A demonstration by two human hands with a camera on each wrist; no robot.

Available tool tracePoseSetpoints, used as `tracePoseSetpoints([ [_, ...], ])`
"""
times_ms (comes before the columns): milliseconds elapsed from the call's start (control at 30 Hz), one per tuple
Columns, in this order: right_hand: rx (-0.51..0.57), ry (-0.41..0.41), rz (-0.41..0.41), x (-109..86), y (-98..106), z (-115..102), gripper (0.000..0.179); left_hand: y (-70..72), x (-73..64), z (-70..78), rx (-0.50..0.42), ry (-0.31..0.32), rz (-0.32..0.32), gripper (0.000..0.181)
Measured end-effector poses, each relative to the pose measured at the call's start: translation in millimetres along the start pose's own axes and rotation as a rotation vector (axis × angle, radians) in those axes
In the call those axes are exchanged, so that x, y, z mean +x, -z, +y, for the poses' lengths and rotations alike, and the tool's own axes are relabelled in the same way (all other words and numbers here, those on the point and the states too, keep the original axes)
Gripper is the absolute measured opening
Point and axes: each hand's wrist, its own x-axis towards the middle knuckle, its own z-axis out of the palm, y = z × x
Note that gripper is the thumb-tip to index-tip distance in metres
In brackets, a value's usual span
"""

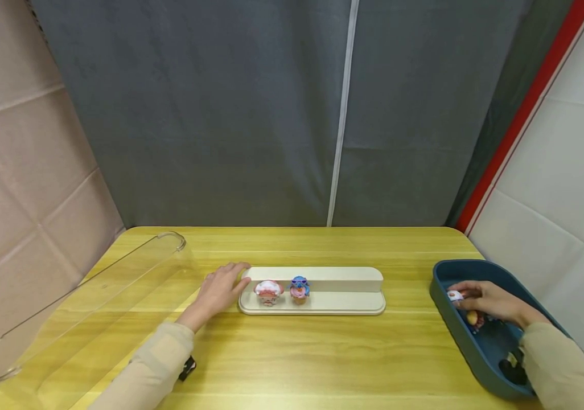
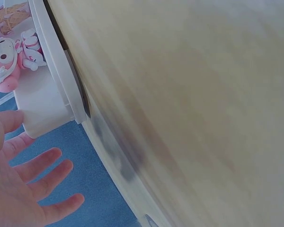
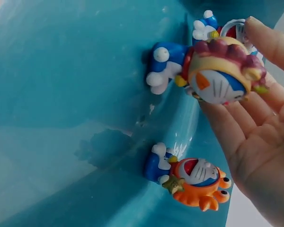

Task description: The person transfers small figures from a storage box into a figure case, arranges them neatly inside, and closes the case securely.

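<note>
A cream stepped display stand (image 1: 343,303) lies mid-table. On its lower step stand a pink figurine (image 1: 268,293) with a white hat and a blue figurine (image 1: 299,290) with an ice-cream cone base. My left hand (image 1: 222,287), fingers spread, touches the stand's left end. Inside the dark blue bin (image 1: 443,319), my right hand (image 1: 492,300) pinches a white, red and blue figurine (image 1: 455,295) between thumb and fingers. The right wrist view shows a figurine with a yellow and purple hat (image 3: 222,61) by that hand and an orange crab-hat figurine (image 3: 199,182) below.
A long clear plastic cover (image 1: 97,307) lies at the left of the table. A small black object (image 1: 187,368) is beside my left sleeve. More dark items (image 1: 513,367) lie in the near end of the bin. A grey curtain (image 1: 220,125) hangs behind the table.
</note>
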Motion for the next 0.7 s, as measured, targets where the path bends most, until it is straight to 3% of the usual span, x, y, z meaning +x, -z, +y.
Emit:
tracePoseSetpoints([
  [167, 0.038, -0.009, 0.001, -2.6, 1, -2, 0.043, 0.4, 0.1, 0.2, 0.006, 0.003, -0.005, 0.034],
  [400, -0.099, -0.048, 0.083, -9.5, 4, -13, 0.045, 0.4, 0.3, 0.3, 0.015, 0.007, -0.009, 0.033],
  [700, -0.159, -0.045, 0.116, -18.5, 7, -26, 0.043, 0.6, -0.2, 0.4, 0.014, -0.002, -0.001, 0.034],
])
